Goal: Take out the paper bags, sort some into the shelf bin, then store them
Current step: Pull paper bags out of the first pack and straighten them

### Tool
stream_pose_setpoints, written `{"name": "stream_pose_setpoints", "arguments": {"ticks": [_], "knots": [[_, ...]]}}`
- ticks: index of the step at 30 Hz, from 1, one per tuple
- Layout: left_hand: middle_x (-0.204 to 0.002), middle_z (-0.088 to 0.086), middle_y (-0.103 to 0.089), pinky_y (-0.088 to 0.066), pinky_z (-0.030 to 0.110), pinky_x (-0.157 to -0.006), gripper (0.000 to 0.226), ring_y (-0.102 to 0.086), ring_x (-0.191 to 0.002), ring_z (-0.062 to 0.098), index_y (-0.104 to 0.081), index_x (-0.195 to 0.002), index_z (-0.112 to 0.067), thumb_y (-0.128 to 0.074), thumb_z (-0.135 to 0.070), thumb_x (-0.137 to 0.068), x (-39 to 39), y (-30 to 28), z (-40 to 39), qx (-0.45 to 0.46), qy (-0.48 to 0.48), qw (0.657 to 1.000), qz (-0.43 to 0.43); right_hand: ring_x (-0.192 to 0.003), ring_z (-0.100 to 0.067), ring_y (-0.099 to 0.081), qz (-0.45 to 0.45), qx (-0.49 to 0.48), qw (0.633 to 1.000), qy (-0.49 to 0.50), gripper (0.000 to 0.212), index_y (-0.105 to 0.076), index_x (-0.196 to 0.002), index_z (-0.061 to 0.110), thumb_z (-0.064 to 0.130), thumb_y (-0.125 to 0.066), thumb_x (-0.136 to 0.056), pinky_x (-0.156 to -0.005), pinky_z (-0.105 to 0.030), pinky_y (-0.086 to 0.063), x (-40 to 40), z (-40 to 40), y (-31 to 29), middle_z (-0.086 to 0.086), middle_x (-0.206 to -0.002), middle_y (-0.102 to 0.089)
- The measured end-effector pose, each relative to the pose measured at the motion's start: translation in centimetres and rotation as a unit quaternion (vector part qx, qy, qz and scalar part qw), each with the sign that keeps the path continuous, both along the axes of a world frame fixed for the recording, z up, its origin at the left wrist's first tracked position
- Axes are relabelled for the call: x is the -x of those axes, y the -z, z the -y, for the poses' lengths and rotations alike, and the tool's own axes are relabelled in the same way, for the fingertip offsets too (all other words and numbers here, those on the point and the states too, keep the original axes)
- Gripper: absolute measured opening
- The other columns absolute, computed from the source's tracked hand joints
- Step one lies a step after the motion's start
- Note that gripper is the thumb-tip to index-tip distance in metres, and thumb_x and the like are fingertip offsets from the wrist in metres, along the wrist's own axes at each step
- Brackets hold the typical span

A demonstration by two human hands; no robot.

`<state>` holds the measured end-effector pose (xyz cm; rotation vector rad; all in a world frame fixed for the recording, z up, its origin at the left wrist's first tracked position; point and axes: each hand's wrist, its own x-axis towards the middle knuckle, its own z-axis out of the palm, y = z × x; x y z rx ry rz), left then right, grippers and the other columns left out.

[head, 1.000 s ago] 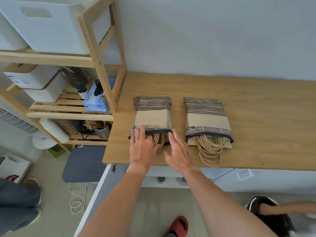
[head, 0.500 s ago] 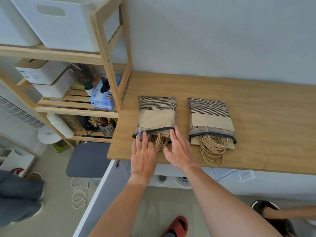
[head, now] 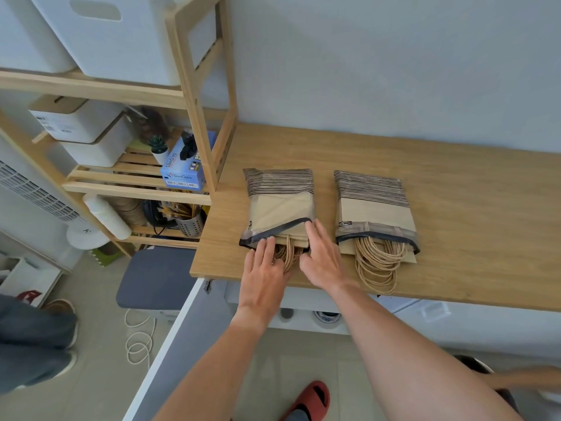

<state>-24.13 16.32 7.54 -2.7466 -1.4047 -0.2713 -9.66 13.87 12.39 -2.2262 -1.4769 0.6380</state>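
Side by side on the wooden bench (head: pixel 455 183) lie two clear plastic sleeves, each packed with a stack of flat brown paper bags whose twisted rope handles spill out of the open near end. The left sleeve (head: pixel 279 205) sits close to the bench's left edge; the right sleeve (head: pixel 375 212) lies just beside it, apart, with its rope handles (head: pixel 378 265) fanned toward the front edge. To the left stands a wooden shelf (head: pixel 194 95): a white bin (head: pixel 121 41) on its top level, white lidded boxes (head: pixel 85 132) below, beside a blue glove box (head: pixel 183 168), and a metal cup of utensils (head: pixel 188 223) lower down.

Both forearms reach forward over the bench's front edge. The left hand (head: pixel 264 275) lies palm down, fingers straight, fingertips touching the dark rim at the left sleeve's mouth. The right hand (head: pixel 321 256) is flat and open too, fingers extended onto the mouth's right side, above the handles.
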Motion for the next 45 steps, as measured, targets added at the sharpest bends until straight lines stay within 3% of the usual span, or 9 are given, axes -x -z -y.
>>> {"name": "stream_pose_setpoints", "arguments": {"ticks": [5,9,15,20,25,29,36,41,45], "knots": [[-0.142,0.022,-0.053,-0.048,0.051,-0.101,0.042,-0.049,-0.133,0.040,-0.076,-0.098,-0.009,-0.052,-0.043,-0.092,-0.8,-0.5,0.9,0.010,0.027,0.999,0.016,-0.151,-0.024,-0.014,0.018,-0.024,0.998,-0.050,0.064,-0.041,-0.150,0.019,0.005,-0.046,-0.088,-0.121,-0.047,-0.015,0.0,-1.8,-0.8,-0.006,-0.166,-0.017],[-0.164,0.017,-0.009,-0.032,0.049,-0.115,0.043,-0.015,-0.149,0.041,-0.057,-0.127,-0.008,-0.038,-0.039,-0.104,-0.4,-0.6,0.3,0.093,0.010,0.994,-0.064,-0.152,-0.026,-0.011,-0.034,0.001,0.998,-0.057,0.063,-0.045,-0.150,0.019,0.003,-0.043,-0.088,-0.122,-0.053,-0.012,-0.8,-3.3,-1.6,-0.001,-0.166,-0.019],[-0.166,0.011,0.002,-0.030,0.047,-0.118,0.043,-0.012,-0.152,0.031,-0.053,-0.127,-0.005,-0.040,-0.039,-0.104,3.2,1.0,-2.1,0.083,0.004,0.996,-0.022,-0.151,-0.025,-0.020,-0.001,-0.014,0.997,-0.082,0.064,-0.045,-0.149,0.020,0.003,-0.049,-0.087,-0.122,-0.048,-0.021,-1.8,-2.4,-1.0,-0.002,-0.166,-0.018],[-0.160,0.015,-0.027,-0.042,0.048,-0.108,0.037,-0.044,-0.138,0.033,-0.067,-0.095,-0.007,-0.048,-0.039,-0.095,3.2,-0.3,-2.5,0.119,0.049,0.984,0.119,-0.147,-0.027,-0.031,0.043,-0.035,0.995,-0.085,0.058,-0.030,-0.155,0.020,0.026,-0.052,-0.101,-0.118,-0.045,-0.030,-1.3,-1.3,1.6,0.002,-0.167,-0.011],[-0.151,0.016,-0.042,-0.056,0.027,-0.071,0.036,-0.070,-0.061,0.019,-0.063,-0.063,-0.004,-0.067,-0.030,-0.088,2.7,-1.8,-2.1,0.160,0.040,0.958,0.236,-0.134,-0.028,-0.048,0.067,-0.034,0.992,-0.100,0.062,-0.036,-0.152,0.020,0.026,-0.062,-0.096,-0.108,-0.041,-0.044,-1.3,-1.5,1.2,-0.003,-0.163,-0.022],[-0.141,0.018,-0.054,-0.058,0.036,-0.075,0.037,-0.073,-0.076,0.025,-0.066,-0.057,-0.007,-0.062,-0.036,-0.080,2.3,-2.1,-2.3,0.151,0.038,0.961,0.229,-0.097,-0.025,-0.062,0.165,-0.026,0.976,-0.138,0.063,-0.044,-0.144,0.020,0.025,-0.072,-0.087,-0.088,-0.038,-0.055,-1.3,-2.1,0.5,-0.011,-0.146,-0.030],[-0.124,0.009,-0.069,-0.050,0.023,-0.044,0.037,-0.066,-0.049,0.019,-0.069,-0.057,-0.008,-0.061,-0.040,-0.074,2.6,-2.1,-2.8,0.094,0.050,0.974,0.199,-0.115,-0.032,-0.052,0.274,-0.041,0.945,-0.176,0.054,-0.057,-0.131,0.017,0.038,-0.067,-0.082,-0.097,-0.048,-0.044,-1.5,-3.4,-0.1,-0.014,-0.142,-0.036],[-0.063,-0.002,-0.065,-0.039,0.024,-0.043,0.039,-0.054,-0.047,0.014,-0.053,-0.053,-0.011,-0.064,-0.036,-0.081,2.5,-2.7,-3.0,0.119,0.122,0.942,0.288,-0.124,-0.042,-0.045,0.369,-0.080,0.896,-0.234,0.020,-0.068,-0.095,0.007,0.006,-0.074,-0.076,-0.094,-0.059,-0.043,-0.6,-4.5,0.6,-0.025,-0.148,-0.035],[-0.106,0.003,-0.072,-0.045,0.011,-0.056,0.022,-0.066,-0.064,0.014,-0.065,-0.082,-0.012,-0.057,-0.027,-0.096,3.0,-3.2,-4.0,0.162,0.014,0.876,0.454,-0.127,-0.038,-0.045,0.339,-0.083,0.903,-0.250,0.043,-0.065,-0.108,0.007,-0.003,-0.081,-0.069,-0.103,-0.057,-0.042,-1.0,-4.7,0.9,-0.021,-0.148,-0.034]]}}
